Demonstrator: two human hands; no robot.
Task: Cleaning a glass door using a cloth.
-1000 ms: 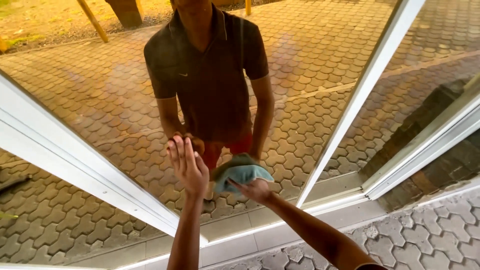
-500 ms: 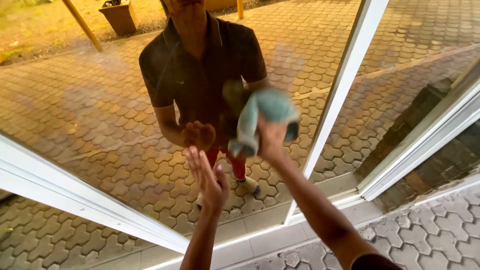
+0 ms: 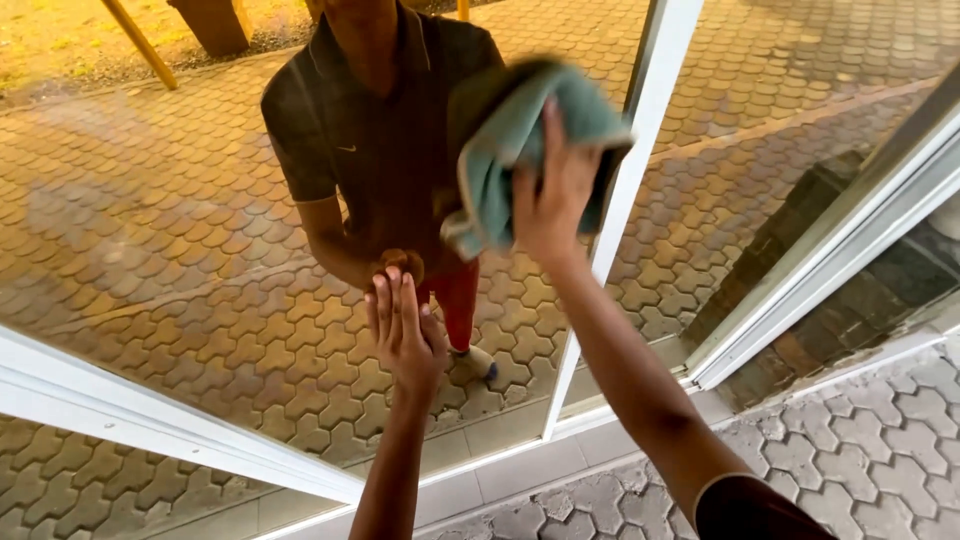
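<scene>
A teal cleaning cloth is being pressed against the large glass pane, high up and just beside the white upright of the window frame. It is hanging in loose, bunched folds, one corner drooping below the rest, so it looks soft, light and limp, likely to flop and slide out of shape rather than hold a flat face. It should be safe to squeeze hard; the best hold seems to be a broad one across the bunched middle, with the loose corners gathered in, so that the palm can be pushing a thick pad against the glass.

The right hand is doing much that: its fingers are spread over the back of the cloth and curling into its folds, pinning it to the pane while the arm is reaching up from the lower right.

The left hand is lying open and flat on the glass lower down and to the left, fingers together and pointing up, holding nothing and well apart from the cloth.

The pane is mirroring the person in a dark polo shirt, along with both hands. Around this the glass is showing interlocking paving, and similar grey paving blocks are lying at the foot of the frame's white bottom rail.
</scene>
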